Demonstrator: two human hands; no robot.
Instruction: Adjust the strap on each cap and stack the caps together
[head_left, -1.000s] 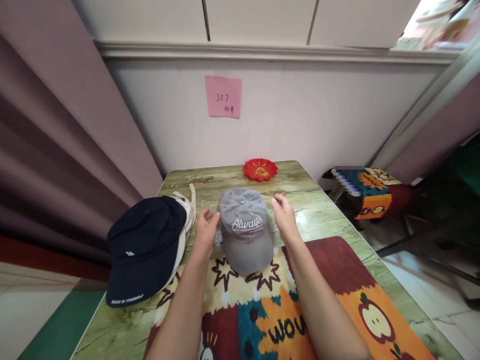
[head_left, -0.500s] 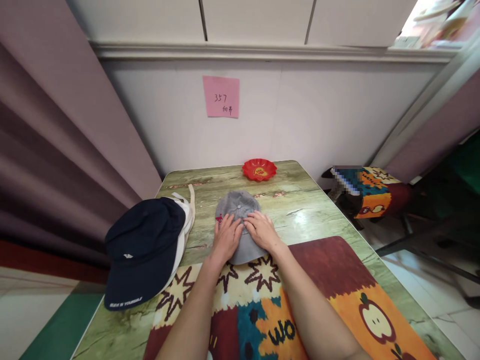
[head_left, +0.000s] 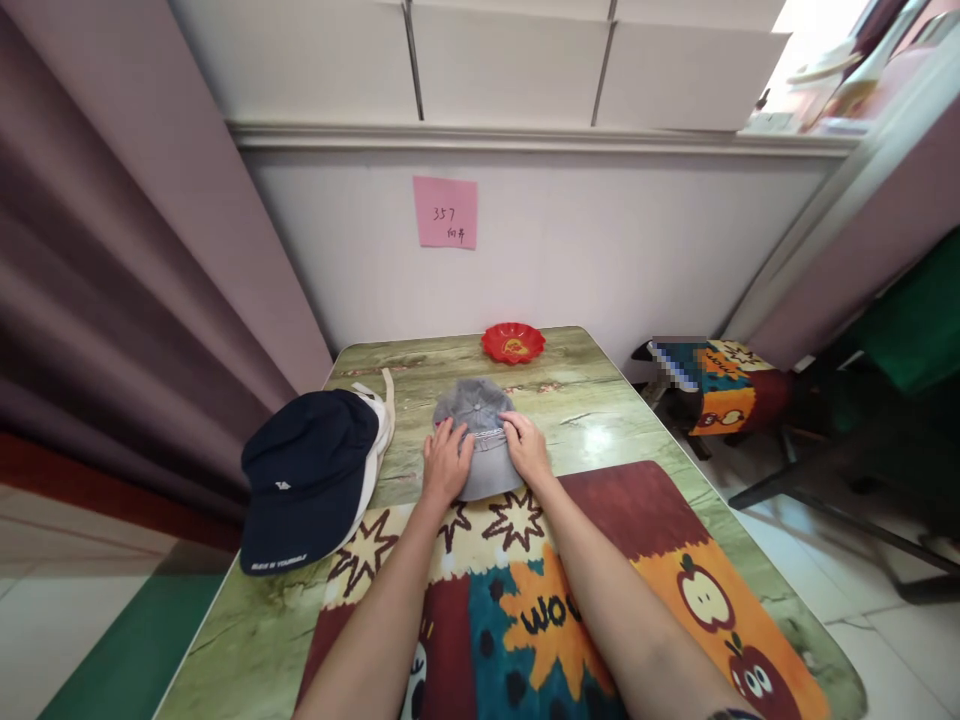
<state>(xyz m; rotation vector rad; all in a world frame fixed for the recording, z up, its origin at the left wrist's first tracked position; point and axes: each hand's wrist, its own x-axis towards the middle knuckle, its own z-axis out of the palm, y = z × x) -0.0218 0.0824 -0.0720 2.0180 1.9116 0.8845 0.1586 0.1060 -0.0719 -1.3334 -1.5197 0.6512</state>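
A grey baseball cap [head_left: 474,402] lies on the table with its brim [head_left: 487,483] towards me, over the edge of the patterned mat. A pale braided band runs across the crown above the brim. On the cap's left side rests my left hand [head_left: 448,462], its fingers laid over the crown. My right hand [head_left: 527,450] touches the opposite side, fingers slightly bent on the cloth. Neither hand appears to grip the cap, and a gap between them shows its middle. To the left, a navy cap [head_left: 311,470] sits stacked over a white one [head_left: 383,420] with straps.
A red scalloped dish [head_left: 513,343] stands at the table's back edge. The colourful mat [head_left: 615,510] lies under my forearms. Behind is a wall with a pink note [head_left: 445,212]. A curtain [head_left: 247,250] hangs at left; a cloth-covered stool [head_left: 727,385] stands right.
My hands have moved apart, from the middle of the grey cap's crown to its two sides, uncovering the braided band. The whole view has shifted slightly.
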